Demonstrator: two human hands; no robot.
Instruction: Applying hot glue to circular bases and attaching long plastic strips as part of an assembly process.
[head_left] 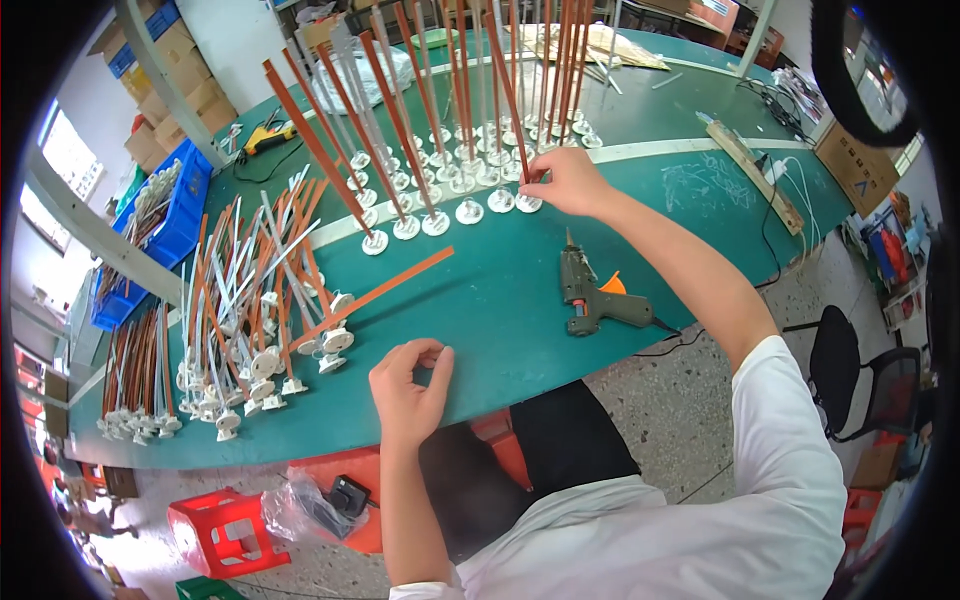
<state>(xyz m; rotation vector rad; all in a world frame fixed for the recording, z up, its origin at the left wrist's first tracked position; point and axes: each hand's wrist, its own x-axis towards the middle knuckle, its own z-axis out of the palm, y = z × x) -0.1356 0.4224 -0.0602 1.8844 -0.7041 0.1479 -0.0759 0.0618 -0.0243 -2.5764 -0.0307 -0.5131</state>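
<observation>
While the right hand (562, 180) reaches far over the green worktop (500, 300), its fingertips pinch the lower part of an upright brown rod (508, 95), just above the small white round base (528, 204) on which it stands. This rod is at the near edge of a large group of standing rods (440, 120), all set close together in rows. The left hand (405, 385) rests near the front edge of the worktop, the thumb and forefinger curled together as if they pinch something very small, but I cannot tell if anything is between them. A dark glue gun (590, 295) with an orange trigger lies between the two hands, and a pile of lying rods (250, 300) is to the left. The rod looks thin, light and rather stiff, and top-heavy on its little base, so I judge it is best held low, near the base, and moved gently so that the neighbours do not fall.
</observation>
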